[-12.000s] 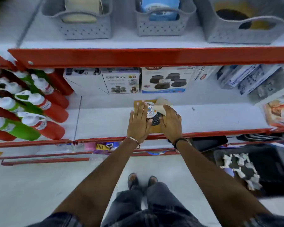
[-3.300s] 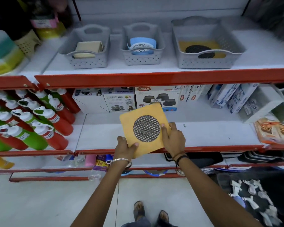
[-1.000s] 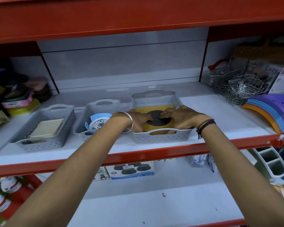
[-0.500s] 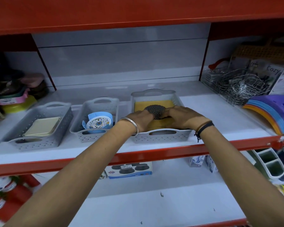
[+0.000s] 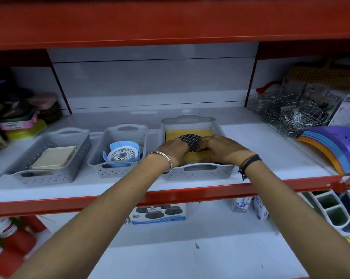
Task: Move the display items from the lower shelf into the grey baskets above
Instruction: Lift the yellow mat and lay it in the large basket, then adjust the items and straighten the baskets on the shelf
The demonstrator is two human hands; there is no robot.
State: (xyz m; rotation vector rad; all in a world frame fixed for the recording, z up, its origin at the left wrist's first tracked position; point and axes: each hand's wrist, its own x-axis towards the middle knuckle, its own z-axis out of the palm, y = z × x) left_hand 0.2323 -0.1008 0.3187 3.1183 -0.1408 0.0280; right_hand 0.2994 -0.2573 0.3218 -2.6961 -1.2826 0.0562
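While you reach into the right-hand grey basket (image 5: 198, 171) near the upper shelf's (image 5: 271, 154) front edge, your left hand (image 5: 173, 148) and right hand (image 5: 220, 148) press flat, fingers together, on the yellow mat (image 5: 188, 132) lying inside.

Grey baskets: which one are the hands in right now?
The rightmost grey basket, holding the yellow mat with a black mesh circle. The other two hold a cream lid and a blue floral item.
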